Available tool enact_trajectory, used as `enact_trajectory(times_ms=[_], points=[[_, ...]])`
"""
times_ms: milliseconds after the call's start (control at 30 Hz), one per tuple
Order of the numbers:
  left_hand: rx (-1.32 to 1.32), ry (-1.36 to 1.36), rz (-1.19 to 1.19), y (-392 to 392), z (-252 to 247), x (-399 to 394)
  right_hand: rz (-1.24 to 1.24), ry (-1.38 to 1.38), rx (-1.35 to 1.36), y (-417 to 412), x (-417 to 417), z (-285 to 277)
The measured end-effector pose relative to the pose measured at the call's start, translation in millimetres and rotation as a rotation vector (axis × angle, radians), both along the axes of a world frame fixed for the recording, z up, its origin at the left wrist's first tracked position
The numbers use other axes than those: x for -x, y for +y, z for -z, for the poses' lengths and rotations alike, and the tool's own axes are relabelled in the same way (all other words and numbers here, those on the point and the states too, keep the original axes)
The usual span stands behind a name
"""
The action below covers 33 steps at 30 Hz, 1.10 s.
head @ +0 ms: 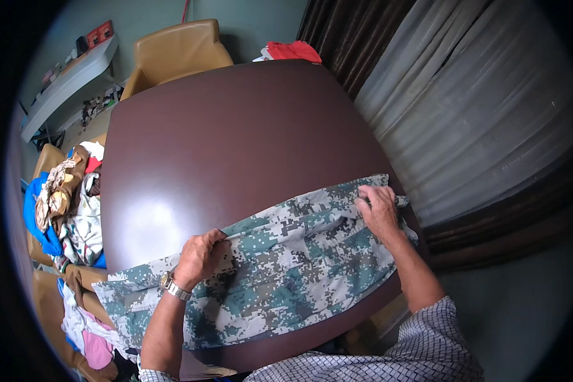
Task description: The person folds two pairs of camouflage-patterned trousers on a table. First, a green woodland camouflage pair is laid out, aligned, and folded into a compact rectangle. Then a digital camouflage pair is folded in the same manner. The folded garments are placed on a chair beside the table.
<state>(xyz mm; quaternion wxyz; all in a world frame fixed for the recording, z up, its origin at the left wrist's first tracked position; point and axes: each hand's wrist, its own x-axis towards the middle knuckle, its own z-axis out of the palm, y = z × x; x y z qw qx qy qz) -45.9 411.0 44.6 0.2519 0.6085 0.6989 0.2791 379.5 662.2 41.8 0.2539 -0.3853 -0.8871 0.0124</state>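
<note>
A camouflage garment with a green, grey and white pixel pattern lies spread along the near edge of the dark reddish-brown table. My left hand, with a metal wristwatch at the wrist, pinches the cloth near its upper edge, left of the middle. At the garment's right end, my right hand rests on the fabric with fingers bent and slightly apart; whether it grips any cloth is hard to tell. A small strip of the same cloth sticks out past the right hand.
Tan chairs stand at the far side and along the left. Piled clothes cover one left chair, and more clothing lies on the nearer one. Red cloth sits beyond the far edge. Curtains hang close on the right.
</note>
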Motion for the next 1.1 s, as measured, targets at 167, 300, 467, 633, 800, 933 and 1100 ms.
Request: enact_trajectory(times_ms=[167,300,467,633,800,933,1100], points=[[0.003,-0.018,0.002,3.4,-1.2,2.2,0.405,0.119,-0.258,16.0,-22.2,12.8],[-0.008,-0.087,-0.016,5.5,-0.6,1.8,0.55,0.515,0.169,30.7,-49.5,33.9],[0.005,-0.087,-0.035,2.5,1.7,2.8,0.513,0.427,0.355,35.0,-59.2,26.2],[0.056,-0.078,-0.033,2.7,-1.7,3.6,0.418,0.483,0.291,50.1,-52.3,11.8],[0.01,-0.081,-0.026,0.8,2.5,3.7,0.343,0.647,0.139,80.9,-46.7,6.6],[0.025,-0.09,-0.029,1.7,-0.6,1.6,0.48,0.36,0.222,88.3,-56.1,4.0],[-0.002,-0.086,-0.033,-2.7,1.7,2.6,0.649,0.034,0.495,75.5,-55.5,-14.2]])
